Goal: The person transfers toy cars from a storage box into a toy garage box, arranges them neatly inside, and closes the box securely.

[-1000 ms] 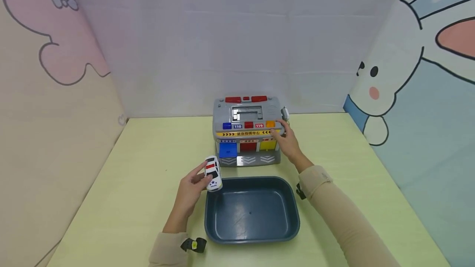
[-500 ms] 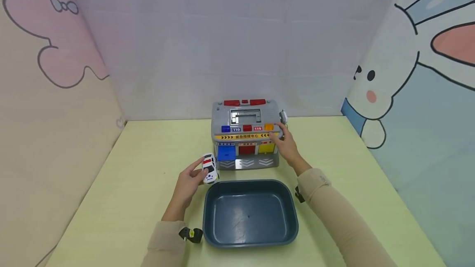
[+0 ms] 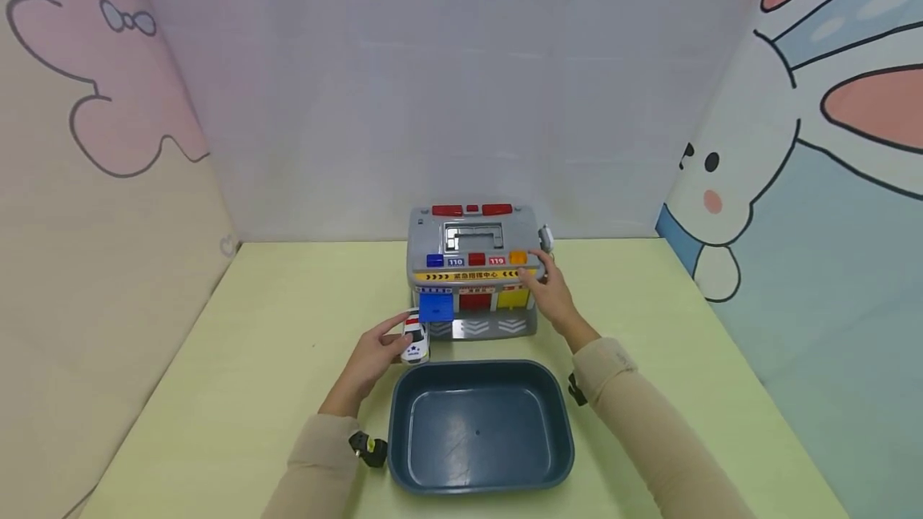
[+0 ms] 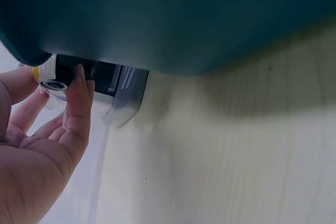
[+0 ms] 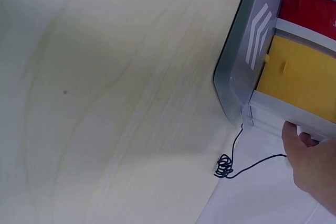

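A white toy police car (image 3: 415,349) is held between the thumb and fingers of my left hand (image 3: 369,363). It is at the front left corner of a grey toy garage (image 3: 427,240), just below the raised blue door (image 3: 436,308). In the left wrist view, a wheel of the car (image 4: 53,84) faces the camera. My right hand (image 3: 554,296) grips the right front corner of the garage roof, thumb in front and index finger on top. The red door (image 3: 475,301) and yellow door (image 3: 513,299) are down. The car's front end is partly hidden by the blue door.
A dark blue plastic tray (image 3: 481,455) stands on the pale table (image 3: 288,303) just in front of the garage. Behind the garage rises a light backdrop (image 3: 461,102). A coiled black cord (image 5: 224,166) hangs by the garage's right side.
My left hand has carried the police car from over the tray's corner forward to below the blue door. My right hand keeps its place on the garage. The head view has tilted up slightly.
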`<move>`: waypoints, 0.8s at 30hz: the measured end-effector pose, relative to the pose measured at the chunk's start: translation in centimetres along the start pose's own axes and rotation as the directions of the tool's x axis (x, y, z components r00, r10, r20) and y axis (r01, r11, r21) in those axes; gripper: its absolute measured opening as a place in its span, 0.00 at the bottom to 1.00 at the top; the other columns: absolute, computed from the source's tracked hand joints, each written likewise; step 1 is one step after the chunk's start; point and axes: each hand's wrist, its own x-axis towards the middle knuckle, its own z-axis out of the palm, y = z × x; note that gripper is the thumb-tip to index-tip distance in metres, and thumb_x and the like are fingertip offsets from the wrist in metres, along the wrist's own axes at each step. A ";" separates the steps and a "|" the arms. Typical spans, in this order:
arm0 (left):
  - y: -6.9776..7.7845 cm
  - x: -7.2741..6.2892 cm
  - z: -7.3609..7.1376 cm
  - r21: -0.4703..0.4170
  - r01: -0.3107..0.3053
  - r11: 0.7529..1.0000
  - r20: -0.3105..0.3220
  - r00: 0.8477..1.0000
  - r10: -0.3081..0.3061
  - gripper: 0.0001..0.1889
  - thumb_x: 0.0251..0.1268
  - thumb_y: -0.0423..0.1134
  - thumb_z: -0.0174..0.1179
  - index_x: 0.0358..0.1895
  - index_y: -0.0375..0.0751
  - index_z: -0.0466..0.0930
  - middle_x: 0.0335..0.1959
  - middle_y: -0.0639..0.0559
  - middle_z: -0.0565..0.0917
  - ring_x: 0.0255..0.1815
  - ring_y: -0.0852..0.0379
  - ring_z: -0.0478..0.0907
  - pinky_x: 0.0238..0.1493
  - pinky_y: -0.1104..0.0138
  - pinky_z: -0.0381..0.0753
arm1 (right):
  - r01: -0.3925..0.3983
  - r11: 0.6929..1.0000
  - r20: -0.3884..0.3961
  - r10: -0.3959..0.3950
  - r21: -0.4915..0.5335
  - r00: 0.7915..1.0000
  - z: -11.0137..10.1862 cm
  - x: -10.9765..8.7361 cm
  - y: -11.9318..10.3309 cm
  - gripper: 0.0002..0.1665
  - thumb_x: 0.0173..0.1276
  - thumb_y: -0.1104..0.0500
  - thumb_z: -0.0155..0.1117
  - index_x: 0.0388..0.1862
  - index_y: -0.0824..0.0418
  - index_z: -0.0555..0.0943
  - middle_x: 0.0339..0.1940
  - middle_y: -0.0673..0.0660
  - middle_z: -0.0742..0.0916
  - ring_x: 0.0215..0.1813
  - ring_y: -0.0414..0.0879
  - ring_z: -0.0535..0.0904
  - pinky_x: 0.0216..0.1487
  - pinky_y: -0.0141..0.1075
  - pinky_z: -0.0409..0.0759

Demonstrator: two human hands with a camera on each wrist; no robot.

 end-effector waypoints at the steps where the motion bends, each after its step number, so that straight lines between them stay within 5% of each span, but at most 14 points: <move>1: -0.1 0.1 0.0 0.010 0.002 1.000 0.007 1.000 -0.002 0.25 0.71 0.33 0.57 0.70 0.41 0.69 0.52 0.35 0.81 0.45 0.47 0.81 0.45 0.58 0.82 | 0.000 1.000 0.001 0.000 0.003 1.000 0.1 -0.1 0.0 0.33 0.77 0.56 0.54 0.75 0.61 0.58 0.65 0.69 0.71 0.58 0.61 0.72 0.62 0.50 0.68; 11: -0.8 0.8 0.6 0.002 -0.045 0.999 0.007 0.999 0.045 0.24 0.69 0.34 0.61 0.67 0.40 0.71 0.52 0.32 0.80 0.47 0.43 0.82 0.46 0.55 0.83 | 0.041 0.999 -0.033 -0.041 -0.001 0.999 0.2 2.0 3.8 0.32 0.76 0.51 0.55 0.75 0.56 0.59 0.65 0.66 0.71 0.57 0.59 0.72 0.59 0.49 0.70; 18: -1.6 1.5 1.2 -0.063 -0.069 0.996 -0.002 0.998 0.069 0.24 0.68 0.31 0.61 0.66 0.37 0.70 0.53 0.30 0.79 0.50 0.40 0.81 0.45 0.55 0.83 | 0.044 0.998 -0.053 -0.047 -0.050 0.998 0.2 1.9 3.7 0.32 0.76 0.50 0.56 0.74 0.55 0.61 0.58 0.65 0.75 0.50 0.57 0.75 0.50 0.45 0.72; 24: -1.7 1.8 1.7 -0.058 -0.052 0.997 0.003 0.999 0.052 0.26 0.67 0.35 0.63 0.67 0.35 0.68 0.56 0.28 0.77 0.51 0.40 0.80 0.46 0.55 0.82 | 0.036 0.998 -0.050 -0.039 -0.044 0.998 0.1 1.9 3.6 0.33 0.76 0.48 0.55 0.75 0.54 0.60 0.63 0.64 0.72 0.54 0.57 0.73 0.54 0.47 0.71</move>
